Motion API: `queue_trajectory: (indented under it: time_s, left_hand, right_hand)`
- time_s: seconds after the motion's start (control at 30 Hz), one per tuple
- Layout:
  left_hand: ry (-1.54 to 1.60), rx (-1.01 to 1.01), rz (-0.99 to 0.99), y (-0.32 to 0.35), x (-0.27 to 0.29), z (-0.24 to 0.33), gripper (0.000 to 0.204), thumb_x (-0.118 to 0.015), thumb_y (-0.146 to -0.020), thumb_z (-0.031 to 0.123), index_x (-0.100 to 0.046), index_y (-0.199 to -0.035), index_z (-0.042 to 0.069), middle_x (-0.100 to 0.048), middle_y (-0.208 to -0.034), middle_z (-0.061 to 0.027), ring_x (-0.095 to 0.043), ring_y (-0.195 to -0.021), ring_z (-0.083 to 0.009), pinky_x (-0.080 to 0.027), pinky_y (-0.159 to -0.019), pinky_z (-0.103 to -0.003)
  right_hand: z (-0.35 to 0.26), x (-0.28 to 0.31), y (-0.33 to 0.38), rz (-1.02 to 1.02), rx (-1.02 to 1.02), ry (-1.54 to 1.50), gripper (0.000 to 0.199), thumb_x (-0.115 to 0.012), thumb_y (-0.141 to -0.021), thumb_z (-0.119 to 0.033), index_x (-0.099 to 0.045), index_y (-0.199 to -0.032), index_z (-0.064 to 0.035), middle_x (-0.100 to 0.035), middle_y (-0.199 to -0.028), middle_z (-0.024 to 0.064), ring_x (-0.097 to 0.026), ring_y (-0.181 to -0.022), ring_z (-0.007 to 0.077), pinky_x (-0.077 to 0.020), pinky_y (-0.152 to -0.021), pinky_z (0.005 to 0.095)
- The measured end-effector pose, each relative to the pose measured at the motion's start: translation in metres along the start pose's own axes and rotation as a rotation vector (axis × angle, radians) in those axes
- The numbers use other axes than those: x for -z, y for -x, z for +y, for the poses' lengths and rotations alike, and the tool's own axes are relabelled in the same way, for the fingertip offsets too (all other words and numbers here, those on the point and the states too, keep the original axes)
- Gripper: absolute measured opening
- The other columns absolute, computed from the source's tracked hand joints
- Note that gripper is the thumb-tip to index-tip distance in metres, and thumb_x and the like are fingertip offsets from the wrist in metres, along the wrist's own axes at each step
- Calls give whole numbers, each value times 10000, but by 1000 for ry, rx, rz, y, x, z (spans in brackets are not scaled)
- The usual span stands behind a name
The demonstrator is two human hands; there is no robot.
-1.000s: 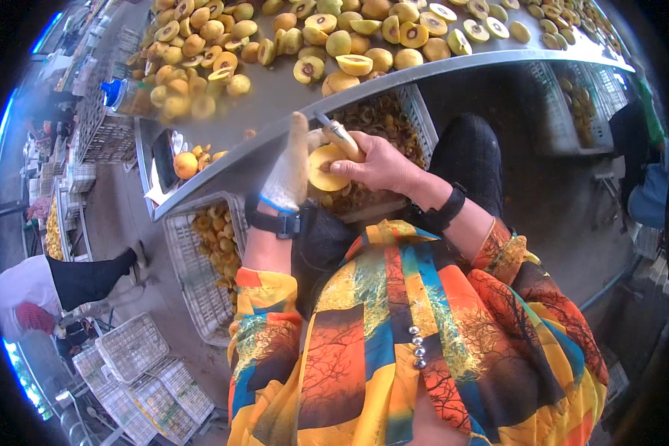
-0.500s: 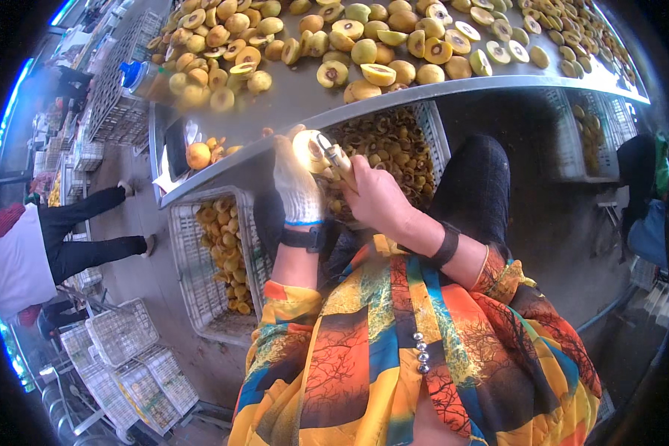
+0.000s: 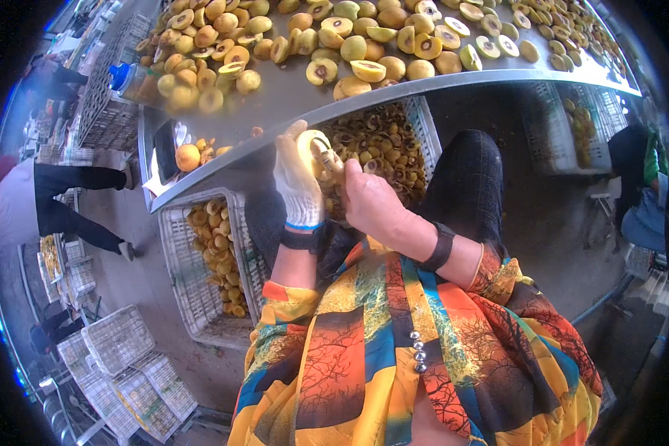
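My left hand, in a white knitted glove, is closed around a halved yellow peach-like fruit, its cut side turned toward my right hand. My bare right hand grips a small coring tool with a pale handle and a metal loop. The loop is at the cut face of the fruit; how deep it sits in the flesh cannot be told. Beneath both hands, a white crate holds many scooped brown-and-yellow fruit pieces.
A metal table across the top carries many halved fruits and a blue-capped bottle. Another white crate of fruit stands on the floor at left. A person is farther left; another is at right.
The coring tool has turned against the fruit, and my right hand has shifted slightly left and down. The left hand keeps its hold. The person at left has changed stride.
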State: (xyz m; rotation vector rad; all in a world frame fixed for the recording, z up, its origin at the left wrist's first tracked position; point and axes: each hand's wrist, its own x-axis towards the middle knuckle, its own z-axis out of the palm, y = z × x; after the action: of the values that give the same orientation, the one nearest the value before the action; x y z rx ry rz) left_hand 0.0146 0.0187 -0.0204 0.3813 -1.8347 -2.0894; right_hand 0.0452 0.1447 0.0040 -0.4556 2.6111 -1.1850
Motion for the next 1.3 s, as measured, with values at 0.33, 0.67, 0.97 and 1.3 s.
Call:
queue_trajectory:
  time_s: [0.33, 0.67, 0.97, 1.3]
  left_hand:
    - [-163, 363, -371, -12, 17, 23, 665, -407, -871, 591, -637, -906, -32, -610, -732, -81, -578, -639, -138, -469, -603, -234]
    - [119, 160, -120, -6, 10, -3, 366, -520, -909, 334, -575, -1016, -11, -637, -820, -125, -615, -626, -213, -501, -552, -280]
    - [212, 523, -246, -3, 9, 6, 356, -517, -891, 335, -591, -896, -13, -626, -734, -155, -606, -549, -236, -505, -508, -304]
    - [586, 625, -132, -14, 21, 9, 387, -453, -897, 420, -540, -931, 44, -605, -786, -127, -600, -624, -236, -469, -447, -278]
  right_hand:
    - [11, -9, 7, -152, 91, -78, 215, -510, -729, -17, -394, -887, 70, -564, -682, 267, -573, -684, 431, -459, -613, 470]
    - [-30, 9, 3, -275, -356, -478, 196, -503, -751, -74, -455, -878, 67, -550, -610, 151, -566, -468, 216, -446, -412, 322]
    - [-28, 10, 6, -455, -552, -633, 180, -508, -781, -102, -445, -910, 7, -505, -610, 56, -491, -411, 148, -386, -362, 271]
    - [-6, -1, -7, -695, -492, -1396, 113, -522, -847, -60, -452, -927, -98, -427, -595, -9, -338, -360, 63, -288, -340, 222]
